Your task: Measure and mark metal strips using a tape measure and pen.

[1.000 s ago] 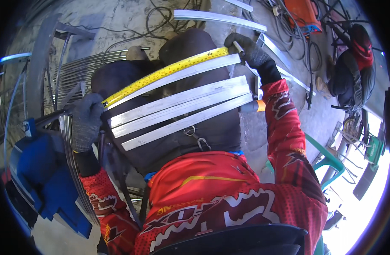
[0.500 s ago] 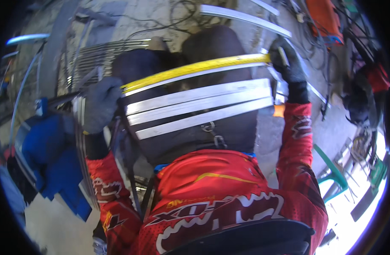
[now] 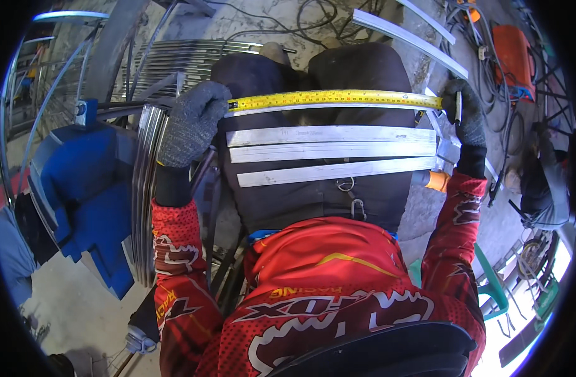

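Rough grey concrete strewn with black cables forms the ground in the head view, with an orange machine at the upper right and loose pale metal strips lying near it. On the left stand curved steel bars, smooth and bright, beside a blue metal block, and behind them a grille of thin rods. Across the person's dark-trousered lap lie three flat strips, long, straight and dull silver with a brushed surface, stacked one below the other and nearly level. Just above them a yellow tape measure is stretched taut from side to side, its blade glossy and marked in black. The left hand, in a grey knitted glove, is closed over the tape's left end, pressing it down at the strips' left edge. The right hand, in a darker glove, is clenched around the tape's right end, just beyond the strips' right ends. Both sleeves are red with white and black patterning, and a green plastic chair shows at the lower right. Compared with half a second before, the tape and strips now lie flatter, less tilted, and the hands sit further apart along the tape, with the right hand lower in the picture.
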`<action>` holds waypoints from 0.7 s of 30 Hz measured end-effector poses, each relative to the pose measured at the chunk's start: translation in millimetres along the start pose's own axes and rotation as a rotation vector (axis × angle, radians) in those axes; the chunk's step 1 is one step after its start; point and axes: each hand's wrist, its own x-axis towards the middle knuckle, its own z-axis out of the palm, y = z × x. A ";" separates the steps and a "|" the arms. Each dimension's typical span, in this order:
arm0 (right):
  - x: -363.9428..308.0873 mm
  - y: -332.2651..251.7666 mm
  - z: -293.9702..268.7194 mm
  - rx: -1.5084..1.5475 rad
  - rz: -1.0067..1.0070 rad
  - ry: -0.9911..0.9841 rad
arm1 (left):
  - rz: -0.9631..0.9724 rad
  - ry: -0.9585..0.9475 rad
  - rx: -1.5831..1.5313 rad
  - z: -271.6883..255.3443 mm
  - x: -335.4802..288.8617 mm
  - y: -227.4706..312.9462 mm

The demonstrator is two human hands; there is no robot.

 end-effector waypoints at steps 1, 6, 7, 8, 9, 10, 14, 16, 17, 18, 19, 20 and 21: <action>0.5 -1.1 0.3 -0.026 -0.005 0.001 | -0.011 -0.001 0.003 -0.6 0.1 -1.1; -2.5 -14.7 -0.5 0.032 0.135 -0.004 | 0.053 0.026 0.012 2.4 0.9 -6.2; -2.9 -16.9 1.3 0.047 0.153 -0.003 | 0.088 0.038 0.020 3.5 0.8 -7.2; -3.7 -18.1 2.1 0.062 0.157 0.004 | 0.122 0.050 0.029 4.5 0.7 -7.7; -4.6 -19.1 2.8 0.078 0.162 0.010 | 0.104 0.055 0.054 6.0 -0.8 -5.9; -5.1 -20.2 4.2 0.095 0.166 0.018 | 0.087 0.060 0.080 7.5 -2.8 -2.4; -7.2 -24.0 10.5 0.130 0.094 0.004 | 0.103 0.081 0.126 11.5 -4.2 -5.9; -9.9 -11.5 7.0 0.052 0.067 0.002 | 0.128 0.126 0.116 14.4 -1.5 -1.5; -12.4 -5.3 4.2 0.139 0.089 -0.012 | 0.151 0.147 0.099 19.8 3.0 4.8; -12.7 3.3 6.2 0.352 0.135 -0.037 | 0.125 0.141 0.145 16.6 2.8 8.8; -16.3 8.1 3.8 0.496 0.150 -0.074 | 0.109 0.132 0.168 14.1 1.7 10.4; -17.0 -3.0 13.3 0.278 0.125 -0.002 | 0.094 0.119 0.185 15.0 0.2 9.6; -11.4 -6.8 12.3 0.131 -0.030 -0.086 | 0.073 0.128 0.159 16.0 -2.5 8.8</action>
